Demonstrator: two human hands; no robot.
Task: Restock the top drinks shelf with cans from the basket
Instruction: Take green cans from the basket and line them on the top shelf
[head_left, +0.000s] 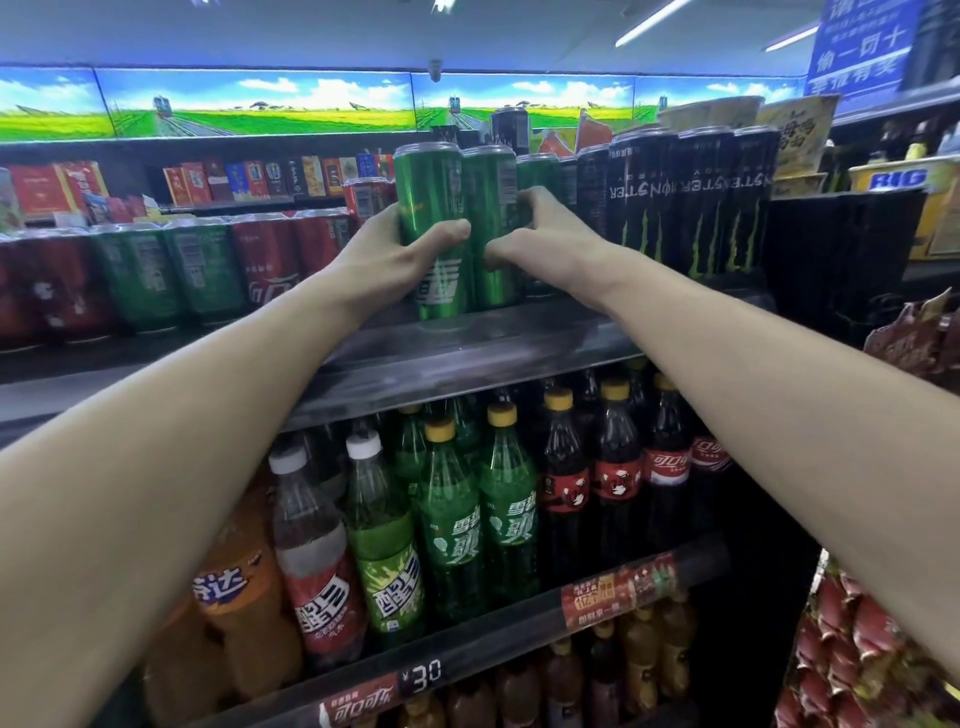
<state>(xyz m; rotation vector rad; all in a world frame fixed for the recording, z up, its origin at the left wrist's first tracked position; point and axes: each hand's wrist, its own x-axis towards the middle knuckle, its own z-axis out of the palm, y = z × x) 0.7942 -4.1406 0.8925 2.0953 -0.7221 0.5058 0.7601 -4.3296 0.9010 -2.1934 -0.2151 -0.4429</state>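
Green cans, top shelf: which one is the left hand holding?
The tall green can at the front of the shelf edge. The left hand wraps around it; the right hand grips its right-hand neighbour, the second green can.

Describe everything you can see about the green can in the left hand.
The green can is tall and slim, of shiny metal with a silver top rim and white lettering low on its side. It stands upright at the front edge of the top shelf, touching a second green can on its right. The left hand grips its middle, thumb across the front.
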